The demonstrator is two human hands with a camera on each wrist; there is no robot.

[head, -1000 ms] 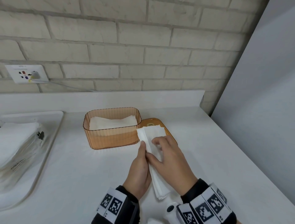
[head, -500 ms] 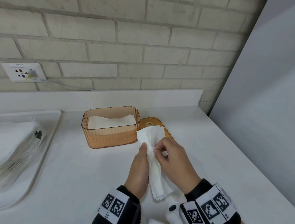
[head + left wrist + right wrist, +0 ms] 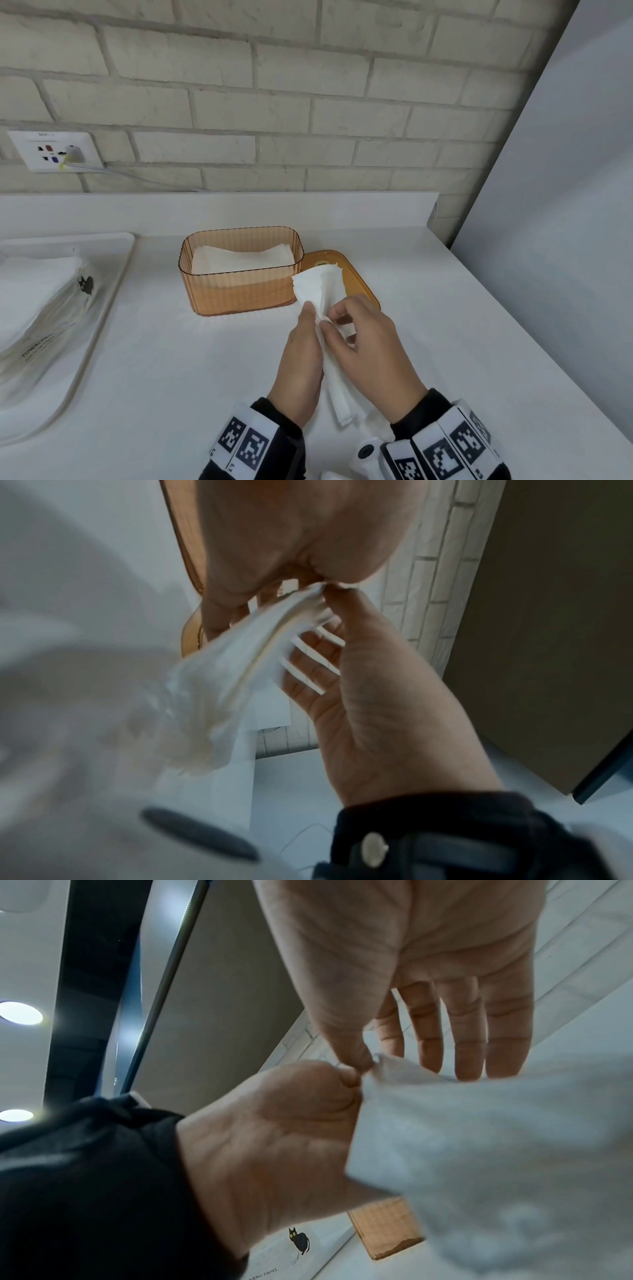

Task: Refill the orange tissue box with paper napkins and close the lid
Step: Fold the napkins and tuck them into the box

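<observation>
The orange tissue box [image 3: 239, 291] stands open on the white counter with white napkins lying inside. Its orange lid [image 3: 356, 277] lies flat on the counter, against the box's right side. Both hands hold a stack of white napkins [image 3: 317, 284] just in front of the lid, its far end fanned out. My left hand [image 3: 303, 353] grips the stack from the left, thumb on top. My right hand [image 3: 373, 353] pinches it between thumb and curled fingers. In the wrist views the napkins [image 3: 236, 669] [image 3: 479, 1137] hang between the two thumbs.
A white tray [image 3: 113, 291] at the left holds a plastic pack of napkins [image 3: 34, 308]. A wall socket [image 3: 54, 150] with a cable sits on the brick wall. A raised ledge runs behind the box. The counter's edge slants down the right side beside a grey wall.
My right hand lay flat on the stack; its fingers have since curled and pinch the napkins. The stack has bent lengthwise and its far end has fanned out.
</observation>
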